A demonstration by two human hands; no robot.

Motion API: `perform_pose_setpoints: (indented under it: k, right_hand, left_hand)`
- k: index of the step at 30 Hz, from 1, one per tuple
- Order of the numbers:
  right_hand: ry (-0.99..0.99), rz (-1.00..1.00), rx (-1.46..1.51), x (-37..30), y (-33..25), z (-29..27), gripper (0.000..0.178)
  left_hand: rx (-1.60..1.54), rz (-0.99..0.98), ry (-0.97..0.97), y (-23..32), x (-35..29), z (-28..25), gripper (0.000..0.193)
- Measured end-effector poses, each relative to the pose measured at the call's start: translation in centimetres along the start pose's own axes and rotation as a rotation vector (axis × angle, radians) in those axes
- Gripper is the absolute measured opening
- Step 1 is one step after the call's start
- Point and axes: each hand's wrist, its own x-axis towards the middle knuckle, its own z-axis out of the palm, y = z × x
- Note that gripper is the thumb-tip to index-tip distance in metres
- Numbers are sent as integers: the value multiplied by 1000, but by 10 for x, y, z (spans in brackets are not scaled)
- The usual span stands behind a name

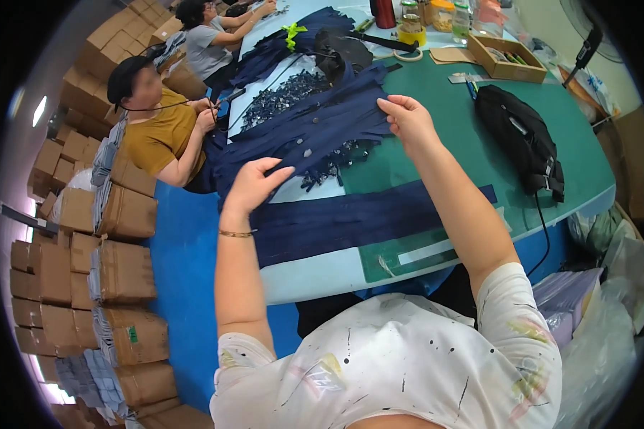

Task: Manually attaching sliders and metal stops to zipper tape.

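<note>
Holding the right end of a dark blue cloth (329,129) with the right hand (410,121), in what looks like a pinch of thumb and finger. Reaching over the left part of the same cloth with the left hand (263,182), fingers loose and not in a fist. Cannot tell about a real grip there.

Look for the cloth across the middle of the worktop (309,284), from near the left edge over to the green mat (444,154). Notice folds and a few small round spots on it, maybe buttons.

Seems partly done, not finished. See a long blue strip (350,217) lying flat along the front edge, below the cloth. Maybe count that as sorted. Judge the held cloth as being in the middle of the work, with smoothing or lining up left to do.

See also a heap of small dark bits (283,100) just behind the cloth, and a tied blue bundle (265,61) nearer the far edge. Cannot tell from here about those: ready, or waiting for a turn.
</note>
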Motion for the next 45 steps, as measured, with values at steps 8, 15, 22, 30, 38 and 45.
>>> perform_pose_setpoints:
  k: [8,15,22,30,38,45]
  right_hand:
    - [41,-28,-22,45,-19,14,32]
    - [-651,-363,-114,-36,-64,73,21]
    - [-547,-418,-68,-62,-84,65,23]
    - [-496,-351,-81,-141,-46,-14,26]
    - [-378,-112,21,-161,-15,-25,29]
    - [-263,-213,9,-51,-36,3,26]
  left_hand:
    - [154,-23,134,-21,24,-66,28]
    - [318,483,196,18,16,1,75]
    - [-418,253,-107,40,-14,16,14]
    - [-93,475,-209,51,-108,28,15]
    - [-59,226,-159,46,-150,40,21]
    - [126,73,-114,43,-41,-25,23]
